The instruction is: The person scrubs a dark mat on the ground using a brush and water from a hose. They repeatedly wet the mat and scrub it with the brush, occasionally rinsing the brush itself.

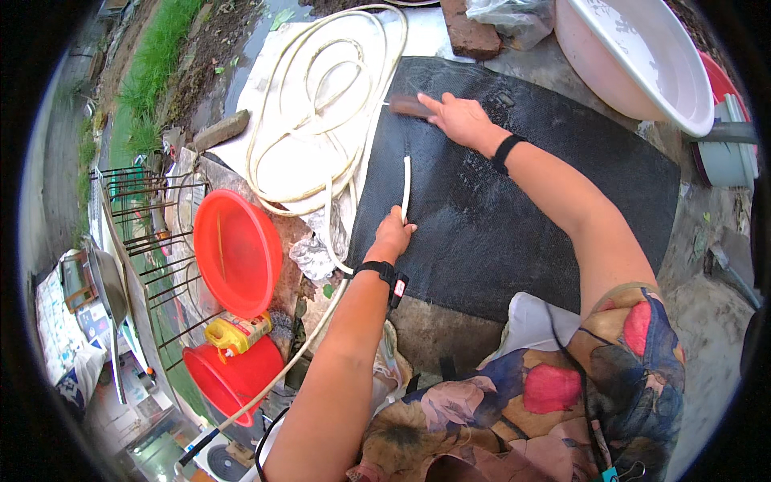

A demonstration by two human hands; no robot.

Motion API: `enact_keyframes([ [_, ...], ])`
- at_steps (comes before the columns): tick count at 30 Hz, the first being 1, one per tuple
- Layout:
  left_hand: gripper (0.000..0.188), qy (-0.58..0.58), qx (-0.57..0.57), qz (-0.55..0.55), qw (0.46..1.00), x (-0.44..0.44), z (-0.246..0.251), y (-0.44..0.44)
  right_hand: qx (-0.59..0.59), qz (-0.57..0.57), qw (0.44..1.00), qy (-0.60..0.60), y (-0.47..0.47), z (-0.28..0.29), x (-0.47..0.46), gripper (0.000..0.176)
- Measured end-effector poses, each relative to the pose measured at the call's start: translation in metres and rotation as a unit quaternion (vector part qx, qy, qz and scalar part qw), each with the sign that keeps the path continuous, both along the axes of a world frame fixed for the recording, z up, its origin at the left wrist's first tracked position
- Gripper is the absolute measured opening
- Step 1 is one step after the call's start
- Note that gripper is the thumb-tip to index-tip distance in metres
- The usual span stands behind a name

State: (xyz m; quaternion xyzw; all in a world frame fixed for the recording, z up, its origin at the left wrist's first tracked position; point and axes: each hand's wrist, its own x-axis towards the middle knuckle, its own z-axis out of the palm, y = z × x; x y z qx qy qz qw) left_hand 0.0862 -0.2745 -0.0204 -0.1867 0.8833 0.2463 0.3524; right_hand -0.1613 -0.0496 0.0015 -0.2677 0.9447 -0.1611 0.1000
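Observation:
A black woven mat (506, 235) lies flat before me, its surface wet and shiny in patches. My left hand (394, 234) is closed around a pale hose (406, 187) near its end, with the open tip pointing away from me just over the mat. What looks like a brown brush (407, 105) is in my right hand (462, 122), at the mat's far left edge. The brush is blurred, and its underside is hidden.
Loops of the hose rest on a white sheet (289, 90) at left. A red basin (238, 253), a yellow bottle (240, 333) and another red basin (241, 376) stand beside a metal rack (162, 265). A brick (471, 30) and large white basin (638, 60) are beyond the mat.

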Motion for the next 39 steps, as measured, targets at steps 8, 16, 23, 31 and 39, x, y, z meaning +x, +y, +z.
enact_keyframes([
  [8,0.039,0.017,-0.006,-0.043,0.999,-0.004,0.0,0.0,-0.014,-0.167,0.985,0.051,0.03,-0.004,0.016,0.052],
  [16,0.039,0.045,-0.015,-0.045,0.998,0.009,-0.01,-0.003,0.028,-0.281,0.959,0.036,0.107,0.014,0.038,0.053],
  [23,0.041,0.031,-0.037,-0.056,0.997,0.006,-0.016,-0.005,-0.034,-0.1,0.99,-0.095,0.112,-0.001,0.091,0.062],
  [31,0.042,0.038,-0.035,-0.064,0.997,0.004,-0.017,-0.007,0.015,-0.413,0.911,0.022,0.172,0.009,0.082,0.057],
  [39,0.041,0.049,-0.02,-0.075,0.996,0.006,-0.02,-0.013,-0.005,-0.305,0.952,-0.013,0.194,0.004,0.12,0.059],
])
